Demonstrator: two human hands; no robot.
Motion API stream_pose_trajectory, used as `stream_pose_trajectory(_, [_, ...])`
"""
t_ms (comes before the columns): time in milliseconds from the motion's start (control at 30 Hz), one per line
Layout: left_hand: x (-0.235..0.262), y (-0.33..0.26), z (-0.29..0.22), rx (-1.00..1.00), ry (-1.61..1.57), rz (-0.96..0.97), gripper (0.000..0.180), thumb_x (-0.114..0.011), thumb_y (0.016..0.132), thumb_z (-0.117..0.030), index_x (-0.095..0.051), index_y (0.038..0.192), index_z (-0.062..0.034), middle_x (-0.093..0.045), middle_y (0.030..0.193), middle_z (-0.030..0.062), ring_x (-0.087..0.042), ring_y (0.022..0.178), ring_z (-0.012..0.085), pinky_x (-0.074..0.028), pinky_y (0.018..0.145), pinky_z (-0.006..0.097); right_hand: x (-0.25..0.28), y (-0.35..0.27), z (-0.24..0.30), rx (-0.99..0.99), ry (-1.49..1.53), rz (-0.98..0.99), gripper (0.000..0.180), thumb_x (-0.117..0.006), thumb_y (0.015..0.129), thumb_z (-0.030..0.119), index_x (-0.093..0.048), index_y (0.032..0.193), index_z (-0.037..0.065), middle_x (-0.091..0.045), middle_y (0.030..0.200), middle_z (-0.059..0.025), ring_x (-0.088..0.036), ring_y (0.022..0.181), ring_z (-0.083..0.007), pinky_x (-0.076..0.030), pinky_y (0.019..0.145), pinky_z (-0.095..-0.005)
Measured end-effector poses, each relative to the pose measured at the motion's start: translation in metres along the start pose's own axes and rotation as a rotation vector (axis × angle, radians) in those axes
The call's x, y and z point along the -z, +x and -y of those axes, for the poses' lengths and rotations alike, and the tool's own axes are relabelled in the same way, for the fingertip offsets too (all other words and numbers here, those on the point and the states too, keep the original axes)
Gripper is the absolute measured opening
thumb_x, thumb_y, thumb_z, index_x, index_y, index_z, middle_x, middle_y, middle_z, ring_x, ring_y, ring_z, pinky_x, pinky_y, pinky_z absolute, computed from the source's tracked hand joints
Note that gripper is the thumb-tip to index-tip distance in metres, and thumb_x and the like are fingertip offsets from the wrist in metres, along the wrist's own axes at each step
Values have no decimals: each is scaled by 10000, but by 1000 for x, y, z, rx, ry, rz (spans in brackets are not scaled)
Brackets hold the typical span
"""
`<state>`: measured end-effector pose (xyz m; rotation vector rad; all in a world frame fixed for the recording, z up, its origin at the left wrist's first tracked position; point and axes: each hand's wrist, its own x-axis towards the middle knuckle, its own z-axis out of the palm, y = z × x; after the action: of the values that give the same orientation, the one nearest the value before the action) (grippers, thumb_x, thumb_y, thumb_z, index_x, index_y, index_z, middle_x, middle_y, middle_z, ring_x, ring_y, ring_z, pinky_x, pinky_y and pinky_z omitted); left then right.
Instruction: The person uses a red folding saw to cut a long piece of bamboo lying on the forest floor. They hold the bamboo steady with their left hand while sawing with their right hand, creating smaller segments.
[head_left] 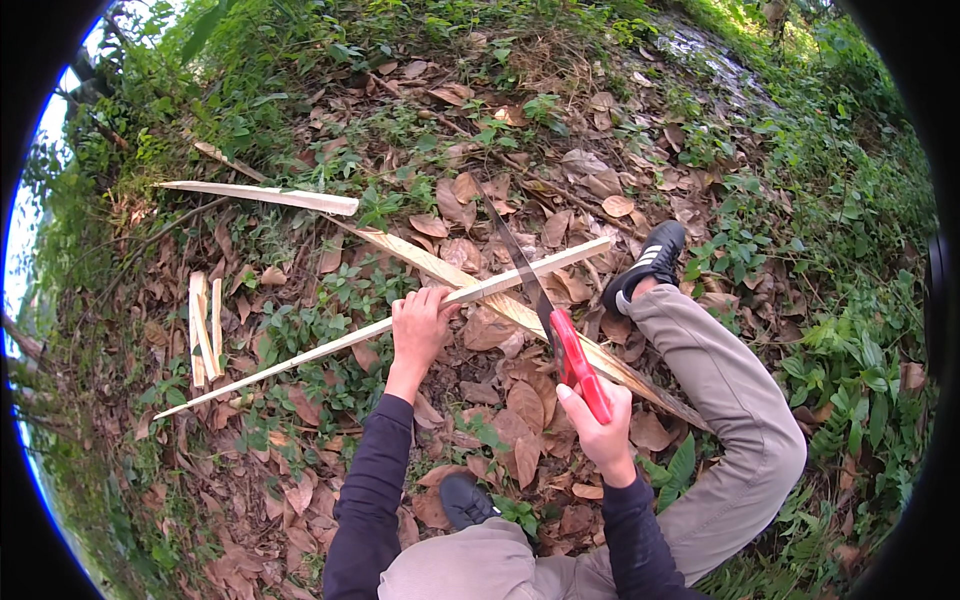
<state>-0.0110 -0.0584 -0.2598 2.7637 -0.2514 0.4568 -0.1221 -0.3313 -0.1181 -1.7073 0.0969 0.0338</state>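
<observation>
My head view looks down on open ground covered in large brown dry leaves [525,420], with low green plants [95,255] growing through and around them and bright sky showing along the left rim. At the left, three short pieces of pale wood [197,330] lie close together; a longer tapered piece [265,195] lies beyond them, far left.

Across the middle I have the long, slim strip of pale wood [485,287], narrowest at its near left end, running up to the far right. My left grip [418,330] is closed over it near its middle. Under it, crossing the other way, lies a broader, rougher plank [430,262], darker along one edge towards the near right. The dark blade of a saw [543,305] crosses the strip just right of the plank's crossing. My right grip [600,425] is wrapped around its glossy red handle [572,350]. At the right, a black shoe [658,255] carries white stripes as its marking, below a bent grey-brown trouser leg [735,390].
</observation>
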Motion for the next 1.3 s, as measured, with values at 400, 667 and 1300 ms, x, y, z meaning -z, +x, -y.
stream_pose_trajectory(400, [-2,15,8,14,-24,42,276,-612,940,-363,-595,1038,-106,-646,890,61,-660,808,267,-481,693,406,-17,-3,-30,131,-109,80,279,-716,861,80,-545,647,27,-465,524,31,-396,464,-50,-307,460,-257])
stream_pose_trajectory(667, [-11,14,14,-24,150,113,367,-526,981,-464,-584,975,-101,-635,785,73,-664,695,274,-511,593,405,-30,-3,-41,173,-151,99,302,-708,822,79,-488,619,40,-407,496,-28,-384,411,-120,-303,434,-313])
stream_pose_trajectory(1300, [-7,25,20,-72,108,133,438,-534,961,-536,-572,841,-117,-619,607,71,-643,555,296,-481,489,412,-34,8,-35,229,-155,110,295,-695,821,83,-485,618,37,-405,481,-42,-391,392,-131,-302,436,-316])
